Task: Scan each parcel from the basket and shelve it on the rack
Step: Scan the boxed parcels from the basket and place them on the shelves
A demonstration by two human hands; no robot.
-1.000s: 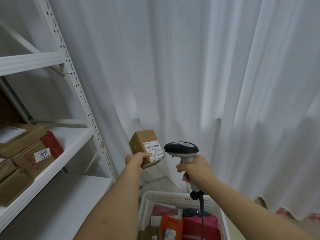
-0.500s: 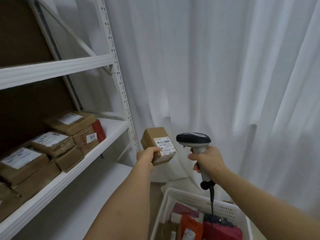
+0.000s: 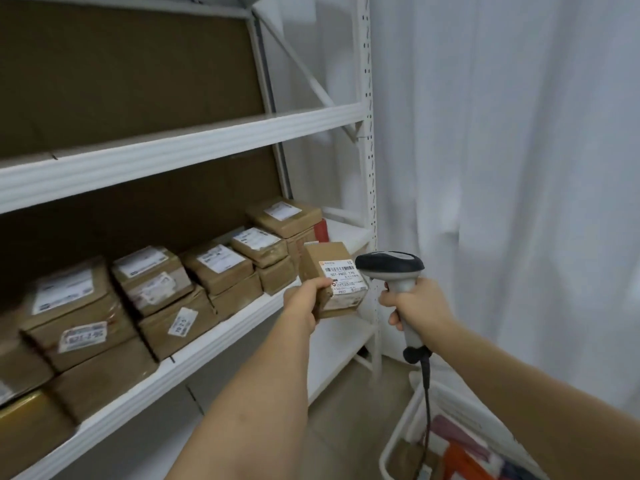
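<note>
Cardboard parcel (image 3: 332,278) being gripped by left hand (image 3: 303,301), hovering beside rack shelf (image 3: 214,344) | right hand (image 3: 420,304) clutching barcode scanner (image 3: 393,268) | advice: keep label facing scanner, steady.

Soft, even light came through the white curtain (image 3: 502,168) on the right, the rack (image 3: 187,147) bays lay in dim shadow, parcels at the near left were smeared by blur, and wide-angle distortion bent the uprights.
</note>
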